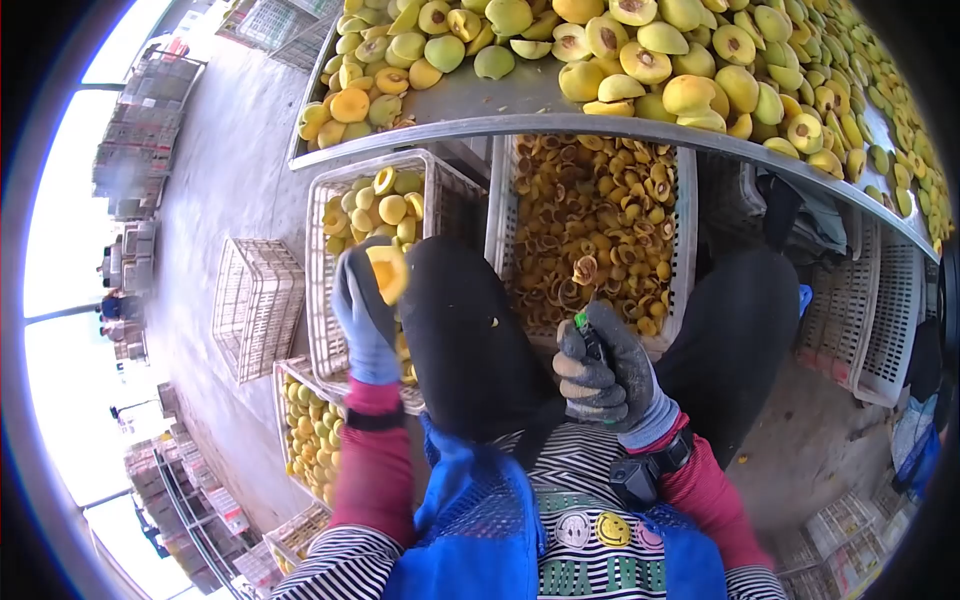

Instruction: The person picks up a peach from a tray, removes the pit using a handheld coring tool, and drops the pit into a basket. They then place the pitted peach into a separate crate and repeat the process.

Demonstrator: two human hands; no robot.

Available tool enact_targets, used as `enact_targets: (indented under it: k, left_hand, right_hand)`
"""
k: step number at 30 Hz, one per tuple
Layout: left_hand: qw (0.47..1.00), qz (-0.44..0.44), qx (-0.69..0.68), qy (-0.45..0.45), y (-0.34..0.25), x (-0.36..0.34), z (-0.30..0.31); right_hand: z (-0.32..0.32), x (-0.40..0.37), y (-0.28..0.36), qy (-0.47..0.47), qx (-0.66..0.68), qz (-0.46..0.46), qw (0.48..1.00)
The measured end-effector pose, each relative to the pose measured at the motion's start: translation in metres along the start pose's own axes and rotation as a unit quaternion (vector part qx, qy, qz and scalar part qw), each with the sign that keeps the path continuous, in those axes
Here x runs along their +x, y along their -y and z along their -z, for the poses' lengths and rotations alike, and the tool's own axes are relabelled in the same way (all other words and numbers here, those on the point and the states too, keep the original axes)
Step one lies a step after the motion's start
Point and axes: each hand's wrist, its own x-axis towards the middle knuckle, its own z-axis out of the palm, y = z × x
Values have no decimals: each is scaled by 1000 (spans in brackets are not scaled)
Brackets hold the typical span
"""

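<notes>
Taking the middle of the view as the clock's centre, the left hand (362,305), in a grey glove, is hovering at 9 o'clock, in front of a crate of yellow fruit (319,290). Its fingers are curving close together and holding a fruit half (388,272) at the thumb side; blur is hiding how firmly. That half is showing its scooped hollow and sitting between 9 and 10 o'clock, just beside the left knee (440,310).

The right hand (612,378), also gloved, is resting at 4 o'clock between the knees. Its fingers are curling fully around a small dark tool (592,342) with a green part, which is pointing towards 11 o'clock. A pit piece (585,268) is showing just past the tool, between 2 and 3 o'clock; whether it is touching anything, I cannot tell.

Behind it, at 2 o'clock, a crate of scraps (685,230) is standing between the knees, brimming with brown and yellow bits. From 11 round to 2 o'clock, a metal table (480,98) is bearing heaps of halved fruit (690,75). At 8 o'clock a lower crate (280,410) is holding more yellow-green fruit, and at 9 o'clock, farther out, a pale crate (268,300) is standing on the floor (225,180).
</notes>
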Motion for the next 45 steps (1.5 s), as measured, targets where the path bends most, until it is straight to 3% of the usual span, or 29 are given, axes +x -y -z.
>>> enact_targets:
  k: [1, 2, 3, 4, 5, 7, 10, 11, 13, 15, 18, 19, 20, 21, 24, 25, 27, 28, 31, 34, 35, 37, 39, 40, 41, 42, 43, 44, 45]
  left_hand:
    - [984, 80, 136, 84, 56, 9, 27]
    - [920, 192, 293, 173, 37, 27, 40]
    - [849, 166, 447, 227, 29, 40, 45]
    - [902, 101, 398, 130, 32, 55, 44]
    - [960, 115, 241, 79, 13, 81, 34]
    - [997, 21, 64, 38, -38, 132, -14]
    - [942, -293, 161, 33, -125, 198, -110]
    - [940, -287, 146, 114, -160, 209, -147]
    - [909, -401, 77, 84, -203, 220, -242]
    - [862, -449, 210, 109, -218, 207, -314]
    - [822, -444, 301, 191, -223, 206, -314]
    - [825, -480, 243, 172, -209, 218, -316]
    - [772, -525, 334, 131, -195, 224, -312]
    - [787, -524, 299, 125, -185, 228, -305]
    - [833, -433, 282, 200, -167, 242, -268]
    - [849, -428, 259, 168, -147, 245, -261]
    - [828, -307, 367, 292, -145, 247, -224]
    - [816, -345, 354, 300, -114, 254, -225]
    - [869, -257, 270, 326, -96, 241, -193]
    - [926, -149, 122, 326, -63, 251, -184]
    - [925, -152, 122, 326, -72, 242, -177]
    - [975, -142, -21, 172, -96, 202, -150]
    - [913, -89, -360, 170, -113, 144, -142]
    - [878, 45, -408, 244, -127, 115, -128]
    - [821, 178, -445, 309, -139, 88, -113]
    - [880, 47, -362, 304, -142, 58, -102]
    - [914, -86, -269, 291, -143, 39, -94]
    - [914, -83, -271, 292, -145, 39, -86]
    - [864, 140, -269, 401, -148, 44, -76]
  right_hand:
    - [-2, -1, 2, 2, 0, -7, 1000]
    - [-5, -2, 5, -26, -34, -2, 999]
    - [-6, -2, 8, -54, -65, 4, 996]
    - [-6, 0, 13, -78, -57, 19, 995]
    - [-4, 3, 16, -79, -53, 11, 995]
    - [-4, 10, 25, -123, -94, 46, 987]
    - [5, 14, 31, -150, -116, 57, 980]
    - [8, 15, 32, -169, -115, 67, 976]
    - [9, 16, 36, -208, -123, 81, 967]
    - [12, 16, 43, -269, -135, 113, 947]
    - [8, 15, 49, -309, -128, 154, 930]
    - [6, 16, 50, -329, -129, 172, 920]
    - [2, 16, 50, -349, -136, 176, 910]
    - [1, 15, 49, -349, -138, 181, 909]
    - [0, 14, 48, -354, -188, 168, 901]
    - [-2, 13, 47, -349, -191, 169, 902]
    - [-3, 9, 42, -363, -235, 188, 882]
    - [-3, 6, 39, -361, -234, 189, 883]
    - [-7, 5, 38, -364, -250, 192, 876]
    - [-10, 1, 37, -378, -271, 198, 863]
    - [-14, -1, 37, -372, -267, 228, 860]
    - [-26, -3, 39, -365, -256, 263, 856]
    - [-41, -6, 42, -308, -404, 369, 779]
    - [-47, -5, 41, -314, -399, 369, 778]
    - [-53, -2, 40, -291, -589, 436, 615]
    - [-57, 3, 40, -246, -741, 471, 411]
    - [-55, 8, 43, -197, -751, 493, 393]
    - [-57, 6, 42, -206, -761, 465, 402]
    - [-59, 3, 41, -213, -771, 437, 411]
